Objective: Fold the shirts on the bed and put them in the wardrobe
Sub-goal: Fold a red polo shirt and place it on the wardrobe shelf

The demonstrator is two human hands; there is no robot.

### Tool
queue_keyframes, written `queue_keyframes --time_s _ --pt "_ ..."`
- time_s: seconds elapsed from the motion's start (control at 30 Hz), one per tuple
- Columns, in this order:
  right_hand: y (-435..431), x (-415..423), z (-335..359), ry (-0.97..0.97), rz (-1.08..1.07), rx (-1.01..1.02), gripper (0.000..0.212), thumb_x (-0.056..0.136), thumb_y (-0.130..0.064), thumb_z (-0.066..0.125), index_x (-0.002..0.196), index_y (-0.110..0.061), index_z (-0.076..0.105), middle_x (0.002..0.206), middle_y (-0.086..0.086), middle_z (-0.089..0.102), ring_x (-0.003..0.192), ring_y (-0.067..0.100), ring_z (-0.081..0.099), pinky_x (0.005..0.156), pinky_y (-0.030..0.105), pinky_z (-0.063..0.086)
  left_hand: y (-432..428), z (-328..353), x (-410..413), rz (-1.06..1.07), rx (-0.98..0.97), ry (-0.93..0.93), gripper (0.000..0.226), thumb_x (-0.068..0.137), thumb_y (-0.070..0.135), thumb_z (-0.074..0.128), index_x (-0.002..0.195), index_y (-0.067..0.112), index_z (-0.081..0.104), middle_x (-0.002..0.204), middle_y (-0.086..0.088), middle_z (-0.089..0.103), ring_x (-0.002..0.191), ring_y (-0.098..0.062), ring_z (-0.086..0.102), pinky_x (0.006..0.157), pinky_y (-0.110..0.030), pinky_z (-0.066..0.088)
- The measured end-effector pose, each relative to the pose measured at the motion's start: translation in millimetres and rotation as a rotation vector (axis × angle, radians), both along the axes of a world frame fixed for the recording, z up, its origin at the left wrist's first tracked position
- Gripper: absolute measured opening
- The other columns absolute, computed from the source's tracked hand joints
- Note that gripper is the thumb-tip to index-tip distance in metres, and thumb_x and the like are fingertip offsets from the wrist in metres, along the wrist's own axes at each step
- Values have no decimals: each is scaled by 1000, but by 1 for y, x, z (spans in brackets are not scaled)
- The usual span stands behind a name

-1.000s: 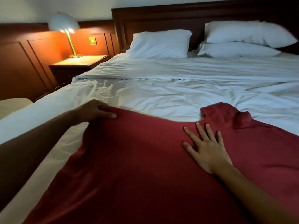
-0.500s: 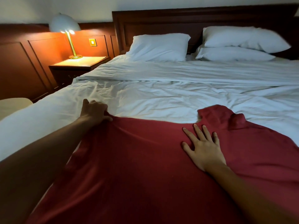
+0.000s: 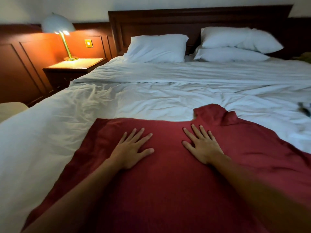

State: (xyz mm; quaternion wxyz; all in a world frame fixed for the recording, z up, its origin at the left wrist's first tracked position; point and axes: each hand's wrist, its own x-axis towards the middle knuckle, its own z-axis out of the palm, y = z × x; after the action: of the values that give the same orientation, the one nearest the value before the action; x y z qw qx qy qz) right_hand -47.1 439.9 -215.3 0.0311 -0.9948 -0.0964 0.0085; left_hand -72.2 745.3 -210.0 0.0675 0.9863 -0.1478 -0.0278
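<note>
A dark red shirt (image 3: 168,182) lies spread flat on the white bed (image 3: 151,98), its collar (image 3: 217,113) pointing toward the pillows. My left hand (image 3: 131,148) lies flat on the shirt left of its middle, fingers straight and spread. My right hand (image 3: 202,145) presses flat on the cloth just below the collar, fingers spread too. Neither hand holds any cloth. The shirt's left edge is folded in, forming a straight side. The wardrobe is out of view.
Three white pillows (image 3: 156,47) lean on the dark wooden headboard. A lit lamp (image 3: 58,31) stands on a nightstand (image 3: 74,66) left of the bed. A small dark object (image 3: 304,110) lies on the sheet at the far right. A pale seat (image 3: 10,110) shows at the left edge.
My left hand let go of the shirt's left corner and moved right onto the cloth, now lying flat. That left side is now folded in. My right hand stayed put.
</note>
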Motion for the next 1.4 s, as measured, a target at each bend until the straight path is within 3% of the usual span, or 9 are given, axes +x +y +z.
queue_keyframes --time_s 0.27,0.37,0.47,0.57,0.7,0.83,1.07,1.23,1.4 --pt "-75 -72 16 107 -163 -51 86 79 -82 3 155 -43 -4 166 -1 -3 153 19 -2 123 44 -1 46 16 -15 625 147 89 81 93 77 12 160 33 -1 167 -12 -10 151 -45 -10 119 -64 -7" --pt "-101 -101 27 132 -193 -86 85 82 -81 3 156 -40 -3 167 1 1 153 22 2 123 47 0 1 15 -47 357 26 -63 86 89 78 9 161 30 12 168 -7 -3 154 -36 -8 122 -56 -6" --pt "-138 -128 34 119 -253 -108 90 76 -82 -2 156 -40 -2 166 1 4 153 25 4 121 50 -2 -45 13 -88 35 -99 31 95 73 94 -2 155 50 12 167 11 2 155 -19 -3 123 -47 -6" --pt "-190 -161 36 143 -380 -39 84 83 -80 4 156 -39 -3 166 3 4 153 26 7 123 47 5 -57 13 -106 148 -9 126 81 83 86 9 156 50 11 168 9 2 155 -25 -2 123 -53 -4" --pt "-233 -194 42 207 -442 -3 116 65 -91 -13 159 -26 7 166 4 9 153 22 8 123 41 7 -90 31 -116 340 -6 208 80 94 76 22 160 30 18 169 -4 6 153 -40 3 121 -63 3" --pt "-231 -217 44 217 -429 -18 83 92 -74 12 159 -26 5 166 4 6 153 23 4 122 43 4 -124 24 -151 108 -126 171 72 93 76 22 157 46 10 168 7 -1 155 -25 -7 122 -53 -7" --pt "-210 -258 49 260 -407 10 90 87 -78 8 159 -25 0 166 11 -1 153 27 -1 123 47 0 -100 25 -195 55 -79 136 94 69 89 1 155 51 9 168 11 -1 155 -18 -5 124 -45 -6" --pt "-153 -302 50 138 -83 180 87 74 -86 1 152 -51 14 166 -6 8 153 14 -1 122 40 -3 -76 21 -220 -20 -64 48 100 63 97 -13 151 58 11 167 15 4 155 -13 -1 124 -43 -4" --pt "-180 -324 45 120 4 136 90 64 -93 -16 145 -62 6 165 -13 6 151 5 0 123 33 2 -8 22 -246 31 10 7 92 66 96 -13 148 62 9 167 16 10 155 -15 2 124 -43 -3"
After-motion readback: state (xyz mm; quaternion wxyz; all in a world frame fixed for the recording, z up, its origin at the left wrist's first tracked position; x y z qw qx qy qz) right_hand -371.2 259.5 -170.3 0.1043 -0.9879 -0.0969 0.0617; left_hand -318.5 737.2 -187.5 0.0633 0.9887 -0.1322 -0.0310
